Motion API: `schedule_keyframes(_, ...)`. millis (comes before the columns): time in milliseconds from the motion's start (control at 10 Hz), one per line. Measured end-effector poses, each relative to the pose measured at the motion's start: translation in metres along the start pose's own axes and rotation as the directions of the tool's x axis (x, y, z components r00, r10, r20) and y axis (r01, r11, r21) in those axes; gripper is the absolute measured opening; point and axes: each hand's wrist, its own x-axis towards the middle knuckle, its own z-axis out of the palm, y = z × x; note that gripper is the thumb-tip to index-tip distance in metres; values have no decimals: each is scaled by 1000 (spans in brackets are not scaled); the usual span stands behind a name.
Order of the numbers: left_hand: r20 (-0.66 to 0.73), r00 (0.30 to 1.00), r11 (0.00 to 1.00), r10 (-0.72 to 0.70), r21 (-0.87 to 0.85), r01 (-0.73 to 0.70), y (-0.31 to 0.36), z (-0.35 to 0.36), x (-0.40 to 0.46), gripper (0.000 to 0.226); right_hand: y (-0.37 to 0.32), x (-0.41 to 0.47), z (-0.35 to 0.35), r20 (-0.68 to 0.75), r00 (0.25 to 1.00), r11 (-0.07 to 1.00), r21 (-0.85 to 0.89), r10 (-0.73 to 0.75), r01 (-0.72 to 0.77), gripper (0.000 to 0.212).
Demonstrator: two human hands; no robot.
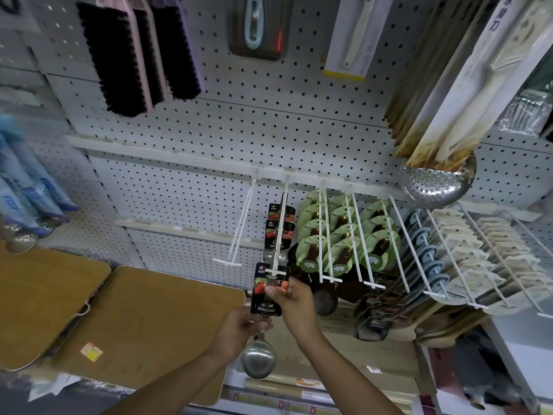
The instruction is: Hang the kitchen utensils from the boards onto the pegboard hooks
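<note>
Two hands are raised toward the pegboard (239, 121), forearms angled up from six o'clock. The right hand (294, 304) pinches the ladle (258, 359) by its black card (269, 290) at the tip of a white hook (279, 235), at twelve o'clock from the hand. The left hand (239, 330) grips the card's lower edge, fingers curled. The ladle bowl hangs at six o'clock, beside the wooden boards (143, 322).
</note>
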Motion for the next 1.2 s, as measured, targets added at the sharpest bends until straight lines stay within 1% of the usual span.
schedule_keyframes(100,-6,1000,999,-9,-32,9,9,1,9,13,1,11,2,-10,1000,1000,13,-2,2,17)
schedule_keyframes(200,-1,1000,1000,-17,-21,17,12,-2,18,13,2,22,3,-45,999,1000,9,-6,6,10)
schedule_keyframes(300,-2,999,999,-37,-11,37,14,-3,26,18,3,31,3,-62,998,1000,-3,-13,13,12)
schedule_keyframes(400,13,999,999,-32,-44,33,18,-3,30,10,2,36,4,-67,998,1000,4,2,-2,30)
schedule_keyframes(500,12,1000,999,-23,-46,24,19,-4,35,20,3,42,5,-81,997,1000,7,-11,11,25)
schedule_keyframes(700,-5,999,999,-36,6,36,17,-6,41,12,5,48,5,-70,998,1000,15,7,-6,21)
schedule_keyframes(800,-13,1000,999,-25,19,26,16,-6,44,10,6,50,6,-73,997,998,56,37,-33,11)
schedule_keyframes(900,-30,999,998,-37,59,38,17,-5,43,12,11,53,5,-71,996,999,30,45,-43,11)
schedule_keyframes(1000,-52,997,995,-49,87,53,18,-8,45,19,11,53,5,-59,997,998,-33,54,-56,9)
schedule_keyframes(1100,-82,996,987,-14,161,28,12,-13,47,28,14,54,5,-71,991,985,-125,112,-121,23)
schedule_keyframes(1200,-72,990,872,123,483,-73,21,-14,33,38,11,45,-2,-41,991,956,-260,127,-133,44)
